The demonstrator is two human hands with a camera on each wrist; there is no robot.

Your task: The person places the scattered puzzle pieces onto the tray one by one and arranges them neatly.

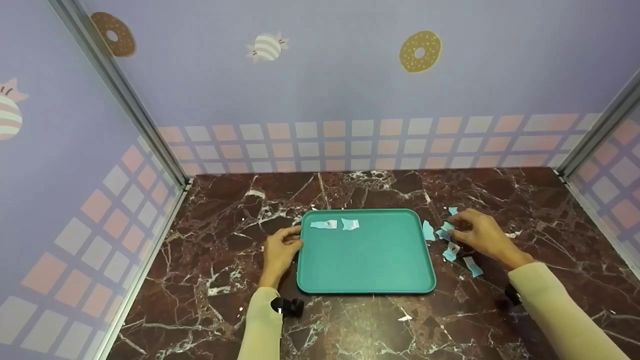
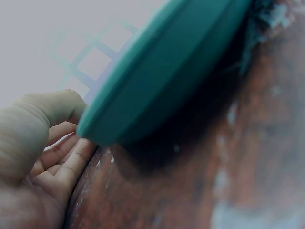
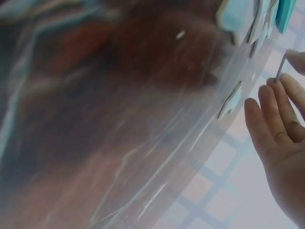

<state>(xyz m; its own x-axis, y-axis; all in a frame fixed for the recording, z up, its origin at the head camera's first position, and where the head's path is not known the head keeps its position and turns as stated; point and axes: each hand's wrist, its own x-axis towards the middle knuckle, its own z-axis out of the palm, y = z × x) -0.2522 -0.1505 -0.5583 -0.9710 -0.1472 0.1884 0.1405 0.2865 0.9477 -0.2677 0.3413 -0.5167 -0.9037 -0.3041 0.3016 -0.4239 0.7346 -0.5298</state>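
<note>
A green tray (image 1: 367, 260) lies on the table, its left rim at the fingertips of my left hand (image 1: 280, 252). In the left wrist view, the thumb and fingers of that hand (image 2: 43, 148) hold the tray's rim (image 2: 143, 90). Two light blue puzzle pieces (image 1: 324, 224) lie near the tray's upper left corner. To the right of the tray, my right hand (image 1: 480, 232) is over several loose pieces (image 1: 450, 252). A thin puzzle piece (image 3: 281, 67), seen edge-on in the right wrist view, is pinched between its thumb and fingertips.
The loose pieces lie along the tray's right side, one (image 1: 428, 230) close against its rim and another (image 1: 472, 267) nearer me. Dark red marbled tabletop (image 1: 225, 315) surrounds the tray. Patterned panels (image 1: 340, 90) stand behind and on both sides.
</note>
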